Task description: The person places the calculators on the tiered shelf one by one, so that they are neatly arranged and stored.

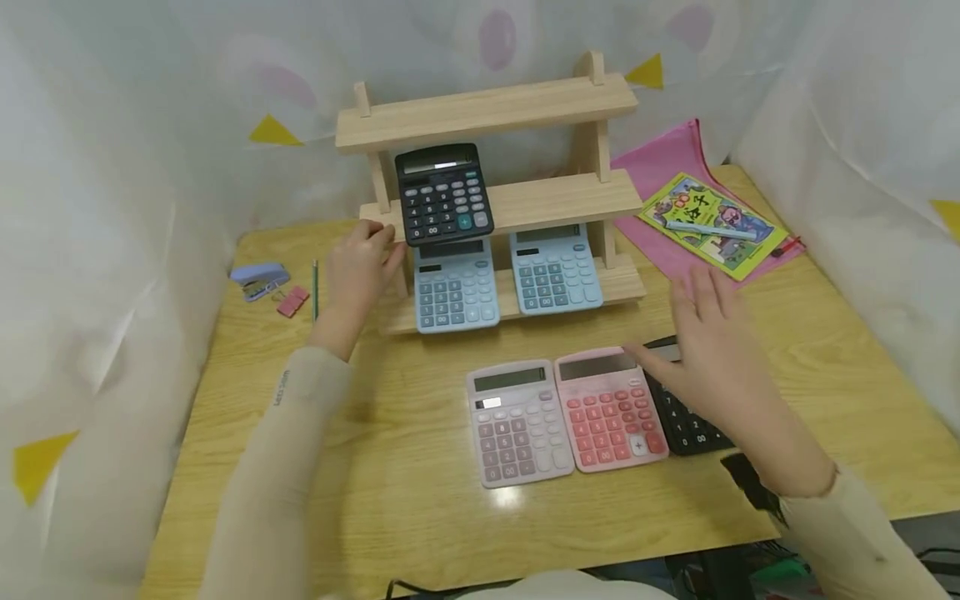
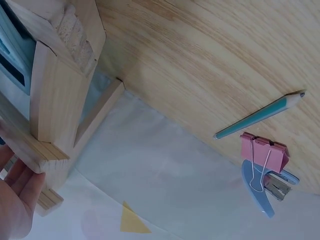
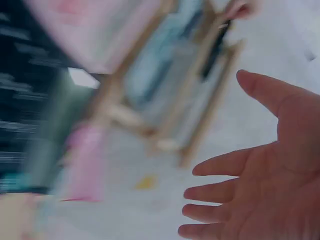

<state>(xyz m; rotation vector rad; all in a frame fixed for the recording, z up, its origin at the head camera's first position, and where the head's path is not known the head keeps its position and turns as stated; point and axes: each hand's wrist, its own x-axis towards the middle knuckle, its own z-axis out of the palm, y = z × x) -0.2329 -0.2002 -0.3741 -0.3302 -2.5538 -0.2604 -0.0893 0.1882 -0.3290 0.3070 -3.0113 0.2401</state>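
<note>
My left hand [image 1: 365, 262] is at the left end of the middle board of a wooden shelf [image 1: 562, 200]. Its fingertips touch the board's end, right beside the lower corner of a black calculator [image 1: 442, 196] leaning there. In the left wrist view, part of this hand [image 2: 17, 195] is cut off by the frame. Two blue calculators [image 1: 456, 287] stand on the lowest board. With fingers spread, my right hand [image 1: 720, 375] hovers over a second black calculator [image 1: 686, 417] on the table, partly covering it. Beside that lie a pink calculator [image 1: 611, 417] and a pale lilac one [image 1: 517, 433].
At left on the table [image 1: 390, 517] are a blue stapler [image 1: 258, 277], a pink binder clip [image 1: 292, 302] and a green pencil [image 1: 315, 287]. At right, a pen [image 1: 708, 229] lies on a yellow-green booklet [image 1: 720, 221] over a pink pouch [image 1: 652, 167]. White sheeting hangs around the table.
</note>
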